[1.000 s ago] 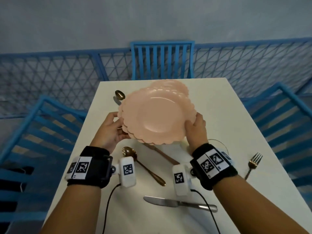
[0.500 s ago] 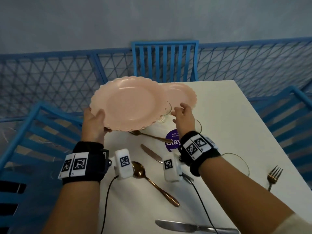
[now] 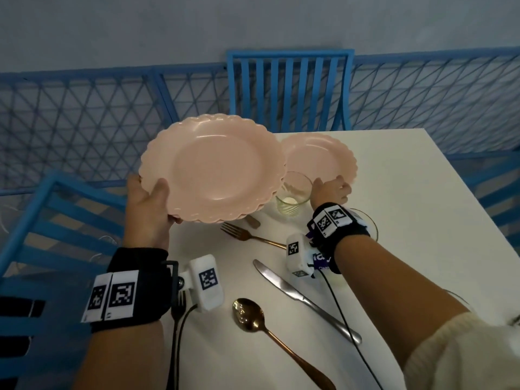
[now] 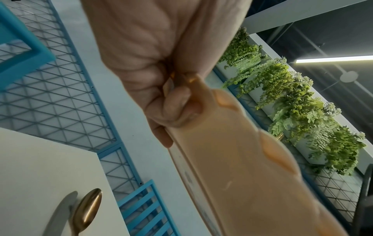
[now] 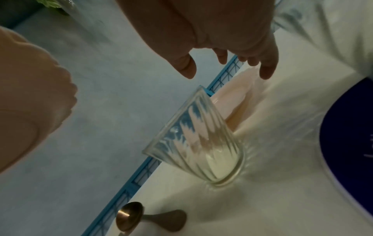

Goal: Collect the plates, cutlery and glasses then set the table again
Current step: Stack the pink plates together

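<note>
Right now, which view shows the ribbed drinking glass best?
Right wrist: the glass shows whole, ribs and base clear, standing on the table. Head view has it partly hidden behind the held plates. Left wrist misses it.

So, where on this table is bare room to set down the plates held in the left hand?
The widest bare patch is the far right of the table, between the small plate and the right edge. A smaller one lies between the gold fork, the knife and the spoon. Around the glass and the right hand it is crowded.
</note>
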`<action>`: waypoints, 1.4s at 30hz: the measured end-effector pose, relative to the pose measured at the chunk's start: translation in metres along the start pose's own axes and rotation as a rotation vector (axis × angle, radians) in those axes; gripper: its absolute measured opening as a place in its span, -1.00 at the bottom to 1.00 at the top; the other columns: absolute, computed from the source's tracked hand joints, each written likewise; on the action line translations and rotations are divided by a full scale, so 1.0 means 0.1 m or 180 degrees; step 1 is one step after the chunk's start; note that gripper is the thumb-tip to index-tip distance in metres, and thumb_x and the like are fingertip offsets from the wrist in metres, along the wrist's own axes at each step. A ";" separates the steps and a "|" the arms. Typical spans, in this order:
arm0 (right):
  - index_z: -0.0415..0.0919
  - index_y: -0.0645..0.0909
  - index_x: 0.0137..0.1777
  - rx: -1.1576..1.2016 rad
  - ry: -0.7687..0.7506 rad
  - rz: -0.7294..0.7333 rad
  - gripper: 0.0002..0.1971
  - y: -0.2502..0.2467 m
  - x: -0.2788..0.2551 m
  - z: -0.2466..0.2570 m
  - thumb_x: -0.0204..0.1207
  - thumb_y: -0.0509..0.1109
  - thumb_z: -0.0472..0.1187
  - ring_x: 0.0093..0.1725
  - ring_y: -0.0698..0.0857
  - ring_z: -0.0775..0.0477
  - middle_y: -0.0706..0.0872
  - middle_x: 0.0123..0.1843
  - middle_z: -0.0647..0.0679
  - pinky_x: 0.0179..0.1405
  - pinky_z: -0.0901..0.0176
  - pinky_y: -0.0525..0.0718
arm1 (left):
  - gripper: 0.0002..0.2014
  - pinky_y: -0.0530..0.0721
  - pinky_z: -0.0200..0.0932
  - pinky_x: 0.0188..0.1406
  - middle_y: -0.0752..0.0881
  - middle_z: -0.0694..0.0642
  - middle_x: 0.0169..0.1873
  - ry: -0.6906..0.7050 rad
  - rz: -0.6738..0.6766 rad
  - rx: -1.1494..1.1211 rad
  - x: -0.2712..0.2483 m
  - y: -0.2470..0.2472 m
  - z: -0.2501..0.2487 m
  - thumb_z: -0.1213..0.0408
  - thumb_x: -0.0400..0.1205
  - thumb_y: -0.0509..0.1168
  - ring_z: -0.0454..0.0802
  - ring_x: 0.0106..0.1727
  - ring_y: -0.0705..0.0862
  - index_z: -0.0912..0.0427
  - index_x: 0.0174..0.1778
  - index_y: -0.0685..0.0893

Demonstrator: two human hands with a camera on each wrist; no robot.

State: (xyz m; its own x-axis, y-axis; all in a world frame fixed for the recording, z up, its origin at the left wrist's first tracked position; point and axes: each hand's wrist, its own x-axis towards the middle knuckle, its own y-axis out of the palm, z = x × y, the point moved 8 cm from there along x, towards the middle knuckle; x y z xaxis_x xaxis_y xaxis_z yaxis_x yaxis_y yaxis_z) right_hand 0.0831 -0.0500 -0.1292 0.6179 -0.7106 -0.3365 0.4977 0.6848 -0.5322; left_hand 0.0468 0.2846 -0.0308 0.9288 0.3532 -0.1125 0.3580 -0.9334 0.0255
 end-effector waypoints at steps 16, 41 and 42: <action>-0.43 0.26 0.54 -0.1222 0.0099 0.0648 -0.52 0.10 0.20 -0.15 0.65 0.13 -0.26 0.53 0.33 -0.30 0.29 0.57 -0.35 0.42 0.02 0.39 | -0.63 0.53 -0.31 -0.51 0.57 -0.12 -0.12 -0.0184 -0.0080 0.0086 0.10 -0.13 0.28 0.33 0.71 0.07 -0.15 -0.22 0.56 0.17 0.47 0.32; -0.12 0.49 0.08 0.2476 -0.0003 -0.0375 -0.72 -0.69 -0.37 0.23 0.72 -0.08 -0.22 -0.20 0.62 -0.02 0.63 -0.08 0.03 -0.04 0.14 0.59 | -0.72 0.45 -0.47 -0.72 0.56 -0.01 -0.15 -0.0187 0.0104 0.0241 -0.13 -0.23 0.42 0.34 0.73 0.04 -0.07 -0.31 0.52 0.20 0.37 0.33; -0.14 0.40 -0.02 0.2947 -0.0295 -0.0339 -0.79 -0.80 -0.44 0.27 0.69 -0.07 -0.30 -0.38 0.52 0.01 0.57 -0.21 0.01 -0.22 0.21 0.56 | -0.69 0.45 -0.47 -0.72 0.56 -0.01 -0.15 -0.0192 0.0116 0.0255 -0.16 -0.24 0.43 0.33 0.74 0.03 -0.06 -0.31 0.52 0.23 0.41 0.32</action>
State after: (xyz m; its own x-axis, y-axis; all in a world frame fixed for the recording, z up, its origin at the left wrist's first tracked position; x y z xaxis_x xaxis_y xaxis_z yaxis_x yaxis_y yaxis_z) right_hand 0.0330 -0.0691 -0.0508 0.5674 -0.7886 -0.2370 0.8164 0.5011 0.2871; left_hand 0.0198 0.2986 -0.0721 0.9327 0.3166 -0.1727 0.3130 -0.9485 -0.0486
